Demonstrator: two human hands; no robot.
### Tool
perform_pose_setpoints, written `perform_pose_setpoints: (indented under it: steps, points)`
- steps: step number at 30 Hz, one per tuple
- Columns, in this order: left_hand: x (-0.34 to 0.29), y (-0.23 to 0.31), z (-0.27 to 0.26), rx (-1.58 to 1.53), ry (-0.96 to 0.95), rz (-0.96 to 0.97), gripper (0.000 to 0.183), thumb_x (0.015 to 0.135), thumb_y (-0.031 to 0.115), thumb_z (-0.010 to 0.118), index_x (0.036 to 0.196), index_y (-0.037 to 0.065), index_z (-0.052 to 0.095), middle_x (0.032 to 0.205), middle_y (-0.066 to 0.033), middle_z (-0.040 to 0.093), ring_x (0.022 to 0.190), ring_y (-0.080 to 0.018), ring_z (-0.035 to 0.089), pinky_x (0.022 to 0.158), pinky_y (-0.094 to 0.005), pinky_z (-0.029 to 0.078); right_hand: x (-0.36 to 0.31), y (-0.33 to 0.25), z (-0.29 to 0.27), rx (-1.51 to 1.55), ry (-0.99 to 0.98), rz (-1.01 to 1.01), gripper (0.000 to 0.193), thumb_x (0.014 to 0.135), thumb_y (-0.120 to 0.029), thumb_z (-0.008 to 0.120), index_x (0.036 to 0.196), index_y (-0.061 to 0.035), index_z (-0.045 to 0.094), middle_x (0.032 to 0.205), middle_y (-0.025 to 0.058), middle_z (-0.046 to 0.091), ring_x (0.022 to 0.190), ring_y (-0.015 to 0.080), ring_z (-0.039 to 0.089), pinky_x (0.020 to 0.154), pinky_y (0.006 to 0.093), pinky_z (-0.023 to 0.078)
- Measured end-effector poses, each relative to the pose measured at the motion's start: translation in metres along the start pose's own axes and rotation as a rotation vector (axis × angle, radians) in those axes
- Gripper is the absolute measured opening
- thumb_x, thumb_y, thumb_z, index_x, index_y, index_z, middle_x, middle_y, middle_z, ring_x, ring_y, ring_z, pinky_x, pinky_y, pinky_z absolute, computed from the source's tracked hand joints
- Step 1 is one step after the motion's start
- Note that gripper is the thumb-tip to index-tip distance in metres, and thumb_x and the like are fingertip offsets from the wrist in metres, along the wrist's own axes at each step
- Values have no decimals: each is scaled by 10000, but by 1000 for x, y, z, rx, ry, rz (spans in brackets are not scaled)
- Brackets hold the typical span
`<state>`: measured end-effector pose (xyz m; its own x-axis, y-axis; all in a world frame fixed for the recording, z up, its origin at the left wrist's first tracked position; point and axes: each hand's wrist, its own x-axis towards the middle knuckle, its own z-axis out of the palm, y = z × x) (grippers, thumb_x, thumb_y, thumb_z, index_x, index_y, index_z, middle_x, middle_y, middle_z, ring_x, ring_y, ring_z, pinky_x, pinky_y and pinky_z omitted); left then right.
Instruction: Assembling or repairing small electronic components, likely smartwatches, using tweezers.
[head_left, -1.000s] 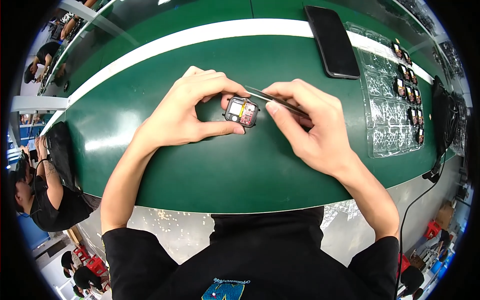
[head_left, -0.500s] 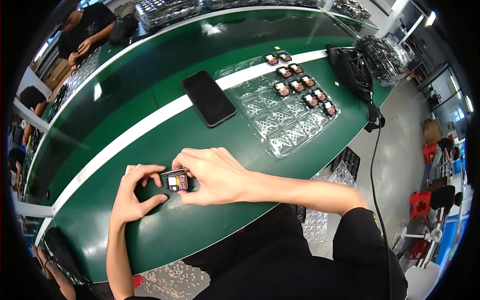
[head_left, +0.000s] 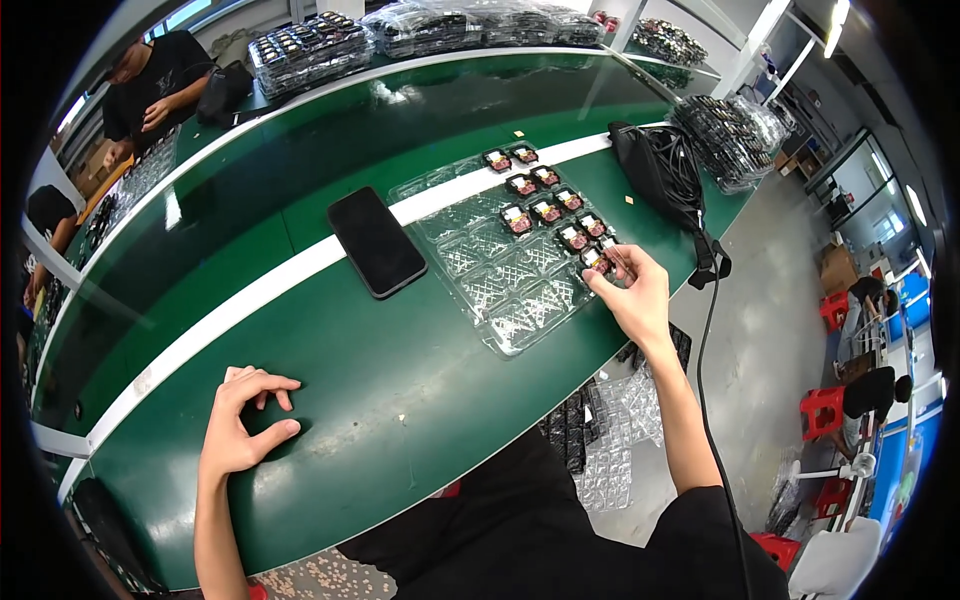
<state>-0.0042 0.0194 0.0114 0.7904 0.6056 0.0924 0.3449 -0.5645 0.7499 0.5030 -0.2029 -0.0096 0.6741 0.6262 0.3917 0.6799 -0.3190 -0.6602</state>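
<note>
Small component (head_left: 595, 260) sits pinched in right hand (head_left: 632, 292) fingertips at the clear blister tray's (head_left: 500, 270) three-o'clock edge. Left hand (head_left: 238, 425) rests empty, loosely curled, on green table (head_left: 400, 380). Black phone (head_left: 377, 241) lies at the tray's nine o'clock.

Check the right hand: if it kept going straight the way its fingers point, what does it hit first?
The right hand points up and left across the clear plastic tray. First in line is the small component at its fingertips, then the row of similar parts. Whether it already touches the part is unclear.
</note>
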Motion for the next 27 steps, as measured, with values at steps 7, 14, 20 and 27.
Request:
perform_pose_setpoints:
  steps: [7, 14, 20, 27]
  points:
    - [-5, 2, -8, -6, 32, -19, 458, 712, 168, 922, 1156, 115, 827, 905, 25, 748, 793, -166, 514, 897, -354, 390, 2, -16, 8, 26, 14, -26, 535, 798, -300, 994, 1178, 7, 778, 788, -11, 567, 697, 82, 520, 662, 272, 464]
    - [-3, -6, -7, -23, 61, 105, 303, 899, 222, 929, 1177, 144, 840, 872, 43, 750, 745, -123, 542, 829, -323, 446, -37, -113, 34, 254, -206, -171, 237, 896, 0, 883, 1089, 31, 749, 876, 5, 556, 754, 77, 498, 622, 257, 415]
    - [-12, -29, -29, -194, 268, -65, 232, 1012, 206, 848, 1127, 7, 814, 905, -32, 743, 838, -109, 660, 777, -296, 537, -88, -175, 100, 414, -576, -547, 251, 879, -21, 864, 1104, 12, 756, 916, 110, 667, 712, 221, 677, 637, 339, 543]
    - [-112, -195, -177, 807, 963, -269, 248, 935, 214, 866, 1128, 71, 807, 1216, -137, 727, 1209, -378, 668, 1015, -509, 555, -98, -180, 121, 331, -556, -737, 314, 867, -82, 885, 1157, -19, 782, 885, 90, 645, 618, 225, 654, 549, 382, 505]
